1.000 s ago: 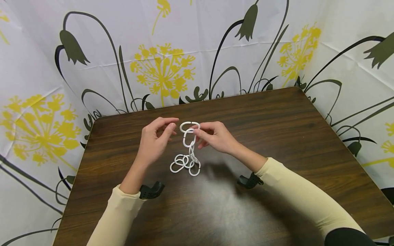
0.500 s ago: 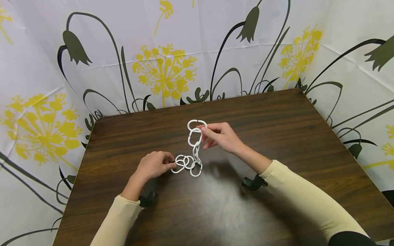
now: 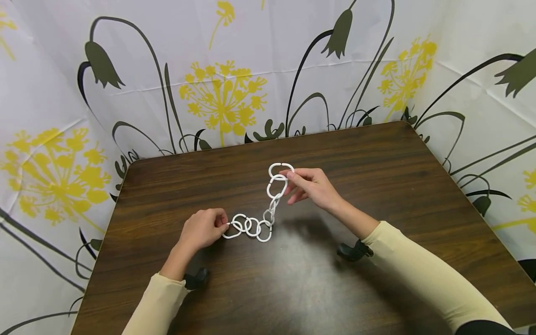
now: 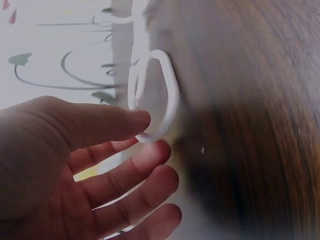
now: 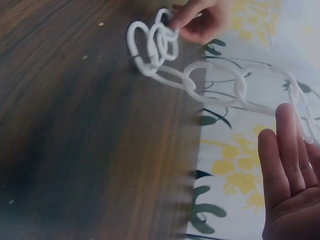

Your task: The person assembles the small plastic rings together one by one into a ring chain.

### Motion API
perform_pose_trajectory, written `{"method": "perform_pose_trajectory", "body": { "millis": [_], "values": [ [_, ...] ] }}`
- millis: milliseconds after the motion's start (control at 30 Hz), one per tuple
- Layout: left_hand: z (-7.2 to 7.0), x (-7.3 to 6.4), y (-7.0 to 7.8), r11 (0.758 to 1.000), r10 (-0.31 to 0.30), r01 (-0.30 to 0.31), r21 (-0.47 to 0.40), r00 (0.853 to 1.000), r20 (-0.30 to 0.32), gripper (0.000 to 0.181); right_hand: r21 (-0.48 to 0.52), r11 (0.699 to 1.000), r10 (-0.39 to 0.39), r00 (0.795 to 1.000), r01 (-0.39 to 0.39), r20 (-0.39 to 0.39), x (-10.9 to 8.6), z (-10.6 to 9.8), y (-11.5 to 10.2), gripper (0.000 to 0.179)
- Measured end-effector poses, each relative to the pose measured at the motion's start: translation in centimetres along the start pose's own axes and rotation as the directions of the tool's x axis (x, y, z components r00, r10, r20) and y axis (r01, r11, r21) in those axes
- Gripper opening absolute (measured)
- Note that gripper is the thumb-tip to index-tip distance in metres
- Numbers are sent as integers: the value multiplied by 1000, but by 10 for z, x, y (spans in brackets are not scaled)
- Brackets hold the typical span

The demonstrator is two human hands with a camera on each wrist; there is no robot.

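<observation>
A chain of several white plastic links (image 3: 252, 227) runs between the two hands. Its left part lies on the table, while the right part is lifted and hangs from the right hand. With thumb and fingertips, the left hand (image 3: 204, 229) pinches the end link (image 4: 172, 100) low over the wood. My right hand (image 3: 314, 187) holds the upper end, pinching near where the top two links (image 3: 278, 187) join. In the right wrist view the middle links (image 5: 215, 82) stretch toward the left hand (image 5: 210, 20).
Under the hands is a dark wood-grain table (image 3: 356, 153). A white curtain with yellow and green flowers (image 3: 226, 97) hangs behind its far edge. Each wrist wears a black camera mount (image 3: 353, 251).
The left hand came down from beside the upper links, took the end link on the table and drew it left. The right hand moved slightly right, so the chain is more spread out.
</observation>
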State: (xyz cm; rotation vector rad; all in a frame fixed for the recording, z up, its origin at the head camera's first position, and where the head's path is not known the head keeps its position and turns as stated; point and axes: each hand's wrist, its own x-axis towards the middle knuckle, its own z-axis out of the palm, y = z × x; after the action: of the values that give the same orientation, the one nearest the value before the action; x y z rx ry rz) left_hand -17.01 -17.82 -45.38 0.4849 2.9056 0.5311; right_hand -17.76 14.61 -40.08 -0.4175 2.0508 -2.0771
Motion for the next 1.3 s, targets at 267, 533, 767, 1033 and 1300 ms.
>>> {"method": "perform_pose_trajectory", "body": {
  "millis": [267,533,767,1033,1300],
  "values": [
    [-17,-11,-14,993,-26,25,-112,1000,-7,7,0,998,63,996,-64,-59,-13,-23,16,37],
    [-29,-22,-25,983,-40,32,-181,998,-38,5,-57,989,126,984,-134,-128,-24,-49,39,39],
    [-28,-24,-33,976,-48,30,-216,996,-75,5,-107,972,188,963,-211,-195,-35,-70,57,40],
    [-21,-26,-41,970,-64,43,-241,995,-82,6,-102,935,316,929,-340,-194,-42,-86,73,45],
    [-16,-29,-47,962,-90,71,-263,994,-62,6,-78,910,385,898,-408,-213,-44,-97,77,48]
  ]
}}
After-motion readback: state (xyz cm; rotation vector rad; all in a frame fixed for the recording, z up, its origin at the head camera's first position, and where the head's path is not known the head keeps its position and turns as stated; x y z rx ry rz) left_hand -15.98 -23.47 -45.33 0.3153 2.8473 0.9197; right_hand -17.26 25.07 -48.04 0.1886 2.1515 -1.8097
